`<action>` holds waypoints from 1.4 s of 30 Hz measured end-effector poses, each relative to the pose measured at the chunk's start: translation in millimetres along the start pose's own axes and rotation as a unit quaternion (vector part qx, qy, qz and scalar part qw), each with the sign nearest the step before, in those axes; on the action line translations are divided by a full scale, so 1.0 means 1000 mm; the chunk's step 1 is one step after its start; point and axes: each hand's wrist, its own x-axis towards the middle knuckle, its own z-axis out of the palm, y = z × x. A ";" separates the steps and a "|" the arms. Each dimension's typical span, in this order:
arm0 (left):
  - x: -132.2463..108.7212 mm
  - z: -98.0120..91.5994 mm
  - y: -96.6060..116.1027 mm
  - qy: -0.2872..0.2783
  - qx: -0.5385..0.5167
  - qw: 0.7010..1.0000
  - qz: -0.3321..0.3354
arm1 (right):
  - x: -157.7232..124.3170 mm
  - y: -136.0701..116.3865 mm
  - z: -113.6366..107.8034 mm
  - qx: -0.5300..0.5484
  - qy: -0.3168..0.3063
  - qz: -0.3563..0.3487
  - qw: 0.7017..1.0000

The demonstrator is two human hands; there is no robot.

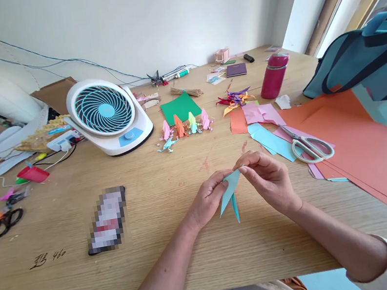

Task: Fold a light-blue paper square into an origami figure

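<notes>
Part of the folded blue paper hides behind the left hand.

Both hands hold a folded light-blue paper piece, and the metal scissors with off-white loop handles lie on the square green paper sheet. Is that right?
Not quite: in the head view, the metal scissors with off-white loop handles lie on the loose pink, blue and orange paper, not the square green paper sheet.

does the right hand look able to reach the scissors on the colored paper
Probably yes: the scissors lie close to the right hand on the colored paper, with nothing seen over them. It would likely need to let go of the folded blue paper first.
</notes>
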 end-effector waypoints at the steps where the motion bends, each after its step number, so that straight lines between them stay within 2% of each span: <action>1: 0.000 0.000 0.001 0.004 -0.003 1.000 -0.006 | 0.000 0.000 0.000 -0.005 -0.004 -0.003 1.000; 14: 0.002 0.006 -0.009 0.049 -0.100 0.993 -0.049 | 0.001 -0.006 0.003 -0.125 -0.060 -0.132 0.982; 23: 0.002 0.013 -0.013 0.074 -0.198 0.974 -0.079 | 0.000 -0.002 0.008 -0.193 -0.083 -0.176 0.962; 27: 0.002 0.015 -0.014 0.072 -0.265 0.956 -0.108 | 0.001 -0.002 0.008 -0.195 -0.077 -0.159 0.965; 33: 0.001 0.014 -0.015 0.023 -0.327 0.932 -0.158 | 0.000 0.000 0.005 -0.144 -0.030 -0.076 0.986; 37: 0.000 0.014 -0.016 -0.025 -0.361 0.916 -0.175 | -0.001 0.003 0.003 -0.102 -0.024 -0.033 0.994; 39: -0.001 0.015 -0.017 -0.029 -0.372 0.910 -0.179 | -0.002 0.003 0.003 -0.099 -0.029 -0.029 0.994; 42: 0.000 0.016 -0.017 -0.006 -0.381 0.909 -0.169 | -0.001 0.001 0.003 -0.107 -0.038 -0.039 0.993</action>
